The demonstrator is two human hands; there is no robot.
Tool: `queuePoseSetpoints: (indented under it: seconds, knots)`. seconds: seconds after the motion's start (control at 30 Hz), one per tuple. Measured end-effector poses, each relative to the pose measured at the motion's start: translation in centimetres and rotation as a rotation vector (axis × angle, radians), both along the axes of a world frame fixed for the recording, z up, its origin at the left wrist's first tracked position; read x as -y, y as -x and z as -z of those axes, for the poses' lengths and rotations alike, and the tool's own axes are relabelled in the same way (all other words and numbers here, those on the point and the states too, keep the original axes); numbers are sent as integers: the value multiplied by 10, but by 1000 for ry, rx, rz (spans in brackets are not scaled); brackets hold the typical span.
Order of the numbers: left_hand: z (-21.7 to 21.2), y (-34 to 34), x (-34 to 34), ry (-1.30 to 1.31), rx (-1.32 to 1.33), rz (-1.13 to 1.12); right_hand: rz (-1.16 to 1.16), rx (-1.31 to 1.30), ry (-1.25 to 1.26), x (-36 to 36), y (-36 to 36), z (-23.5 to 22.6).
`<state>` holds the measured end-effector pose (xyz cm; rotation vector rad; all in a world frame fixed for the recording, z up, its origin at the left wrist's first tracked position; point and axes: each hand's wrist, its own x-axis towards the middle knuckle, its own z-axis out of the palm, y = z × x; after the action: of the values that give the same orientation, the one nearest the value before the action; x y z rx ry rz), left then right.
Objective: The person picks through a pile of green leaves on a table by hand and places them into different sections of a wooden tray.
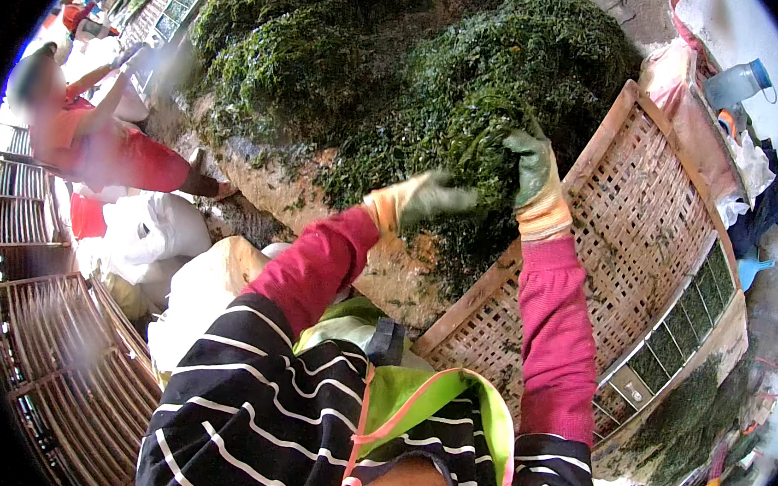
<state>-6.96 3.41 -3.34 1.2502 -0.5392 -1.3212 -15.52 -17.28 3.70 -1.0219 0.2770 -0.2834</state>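
Note:
A big heap of wet, dark green seaweed point(331, 62) lies in front of me. My right hand point(535, 177), in a green-palmed glove with an orange cuff, curls its fingers against the right side of a loose clump of seaweed point(483, 145). Just to the lower left of that clump is my left hand point(425, 200), gloved alike. Its fingers look stretched out toward the clump but are blurred by motion, and nothing shows in them. Whether they touch the seaweed is hard to tell.
A woven bamboo tray point(632, 213) leans at my right, with a gridded frame point(683, 324) of seaweed beside it. White sacks point(154, 232) and slatted bamboo racks point(73, 363) are on the left. A person in red point(110, 149) works at far left; a blue jug point(736, 85) stands far right.

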Motion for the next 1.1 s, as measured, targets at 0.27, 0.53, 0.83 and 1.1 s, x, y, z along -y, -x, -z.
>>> queuePoseSetpoints:
  seconds: [0.27, 0.53, 0.83, 1.1]
  knots:
    - [-108, -32, 12, 166, -176, -262, -112, -488, 1431, 24, -7, 47]
    - [25, -50, -69, -231, -57, -500, 150, -745, 1499, 115, -99, 9]
    - [70, -47, -91, -480, -364, -679, 7, -1070, 1613, 64, -174, 23]
    - [75, -48, -86, -411, -324, -726, -66, -803, 1631, 55, -123, -7]
